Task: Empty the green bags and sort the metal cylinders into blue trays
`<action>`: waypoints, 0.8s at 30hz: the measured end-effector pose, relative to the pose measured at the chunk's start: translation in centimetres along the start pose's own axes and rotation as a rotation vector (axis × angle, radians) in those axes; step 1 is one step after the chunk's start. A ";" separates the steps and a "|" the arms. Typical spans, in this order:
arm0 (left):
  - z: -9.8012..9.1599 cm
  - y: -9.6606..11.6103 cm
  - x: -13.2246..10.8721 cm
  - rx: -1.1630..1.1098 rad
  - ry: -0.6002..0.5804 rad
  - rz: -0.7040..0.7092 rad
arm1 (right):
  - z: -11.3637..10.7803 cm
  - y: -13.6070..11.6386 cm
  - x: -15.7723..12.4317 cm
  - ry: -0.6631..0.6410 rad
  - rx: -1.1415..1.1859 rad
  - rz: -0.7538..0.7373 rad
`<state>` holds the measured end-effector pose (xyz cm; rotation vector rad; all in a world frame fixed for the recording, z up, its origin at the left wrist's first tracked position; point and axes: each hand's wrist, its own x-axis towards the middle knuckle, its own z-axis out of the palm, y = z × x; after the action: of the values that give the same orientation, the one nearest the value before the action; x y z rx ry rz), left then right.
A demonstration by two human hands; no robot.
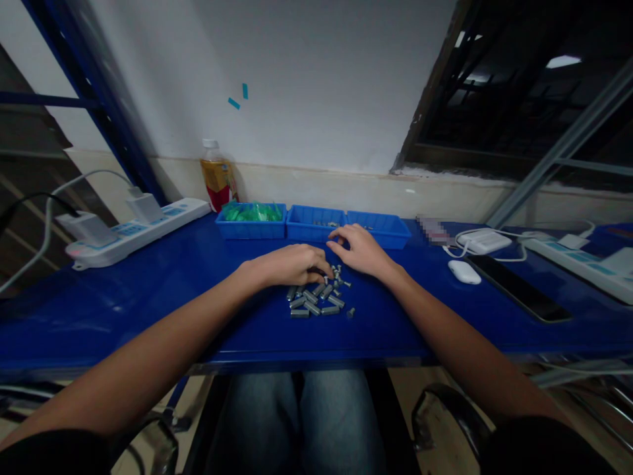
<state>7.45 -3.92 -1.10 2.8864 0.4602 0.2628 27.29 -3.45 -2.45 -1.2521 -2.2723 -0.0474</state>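
On the blue tabletop lies a loose pile of metal hex standoffs (pixel 311 307) and small screws (pixel 337 292). My left hand (pixel 299 265) reaches over the back of the pile, its fingers curled down and closed around a screw (pixel 326 280) at the fingertips. To its right, my right hand (pixel 360 249) hovers palm down just behind the pile, thumb and forefinger apart, with nothing seen between them. Its fingertips are in front of the middle blue bin (pixel 302 227), where a few small metal parts (pixel 325 223) show.
A left bin (pixel 251 229) holds green plastic bags (pixel 254 212); a right bin (pixel 383 237) adjoins the middle one. Behind stands a drink bottle (pixel 217 177). Power strips (pixel 131 231) flank both sides. A phone (pixel 519 289), earbud case (pixel 465 272) and white cables lie to the right.
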 end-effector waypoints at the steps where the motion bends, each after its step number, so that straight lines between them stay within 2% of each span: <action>1: 0.0 -0.2 0.0 -0.001 0.003 -0.014 | 0.0 0.0 0.0 0.001 0.003 0.000; 5: -0.1 -0.9 -0.2 -0.040 0.104 -0.146 | -0.2 -0.1 0.0 0.005 0.027 -0.015; 9: -0.7 -1.1 -0.1 -0.175 0.356 -0.282 | -0.3 -0.9 0.0 0.006 0.053 -0.051; 12: -1.1 -0.8 0.0 -0.221 0.497 -0.312 | 0.0 -1.7 0.0 0.029 0.034 -0.047; 18: -0.8 -0.5 0.2 -0.161 0.588 -0.257 | -0.3 -2.5 -0.1 0.040 -0.011 -0.028; 24: -0.3 -0.6 0.2 -0.129 0.600 -0.214 | -0.8 -2.6 -0.2 -0.008 -0.129 -0.017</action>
<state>7.46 -3.26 -0.91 2.5604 0.8037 1.0842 25.69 -5.33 -1.26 -1.2997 -2.3178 -0.1983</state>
